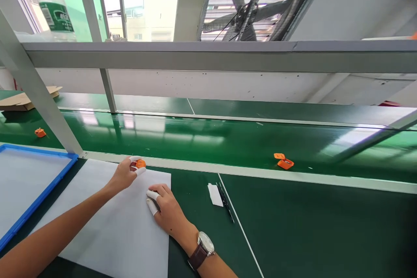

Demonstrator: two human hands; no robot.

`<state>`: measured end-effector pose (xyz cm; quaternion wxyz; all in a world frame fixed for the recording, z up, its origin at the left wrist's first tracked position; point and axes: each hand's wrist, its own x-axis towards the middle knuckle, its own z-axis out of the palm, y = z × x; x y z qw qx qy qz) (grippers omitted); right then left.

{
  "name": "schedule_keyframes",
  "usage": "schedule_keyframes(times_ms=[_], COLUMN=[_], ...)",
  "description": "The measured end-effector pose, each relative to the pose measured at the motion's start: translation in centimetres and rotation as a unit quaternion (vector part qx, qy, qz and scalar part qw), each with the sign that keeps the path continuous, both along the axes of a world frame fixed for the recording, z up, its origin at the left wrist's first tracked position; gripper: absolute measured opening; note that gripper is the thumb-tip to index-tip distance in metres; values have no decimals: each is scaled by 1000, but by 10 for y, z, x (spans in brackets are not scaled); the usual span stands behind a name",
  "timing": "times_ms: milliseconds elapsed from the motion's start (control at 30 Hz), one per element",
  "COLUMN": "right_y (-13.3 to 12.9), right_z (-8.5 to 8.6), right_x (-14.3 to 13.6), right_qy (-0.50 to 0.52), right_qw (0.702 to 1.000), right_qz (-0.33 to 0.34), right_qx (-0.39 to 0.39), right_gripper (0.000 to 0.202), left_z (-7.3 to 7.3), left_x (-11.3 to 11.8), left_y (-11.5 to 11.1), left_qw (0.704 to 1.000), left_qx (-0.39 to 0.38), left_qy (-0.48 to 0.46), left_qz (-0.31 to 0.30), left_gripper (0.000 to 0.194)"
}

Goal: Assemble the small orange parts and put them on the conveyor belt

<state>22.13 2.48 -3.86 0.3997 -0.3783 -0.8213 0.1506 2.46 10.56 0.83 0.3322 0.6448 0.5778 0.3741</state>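
Note:
My left hand [126,174], white covers on its fingertips, pinches a small round orange plastic piece [140,163] over the far edge of a large white sheet [120,230]. Lower and to the right, my right hand [167,208] is at the sheet's right side. Its thumb and index finger, also in white covers, are bent with a small gap between them, and I see nothing held there. A watch with a dark strap [202,249] is on the right wrist.
A blue-rimmed tray [39,206] lies left of the sheet. On the right are a white slip [215,194] and a black pen [225,202]. Beyond a pale strip, orange pieces [285,163] rest on the green surface. A grey frame bar [195,58] crosses above.

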Motion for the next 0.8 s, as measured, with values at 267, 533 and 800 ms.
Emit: schedule_keyframes(times_ms=[267,533,800], right_y=[0,2,2], right_z=[-4,-5,-1], right_x=[1,3,2], right_qy=[2,9,-13], right_qw=[1000,1000,999], right_qz=[-4,0,6], right_qx=[0,-10,-28], right_gripper=[27,30,33], left_z=[-3,-8,-3], left_x=[7,-5,-33], left_y=[122,116,-24], left_qw=[993,989,982], left_qx=[40,39,78], left_qy=[71,82,112], left_qz=[81,113,-128], left_gripper=[44,59,29])
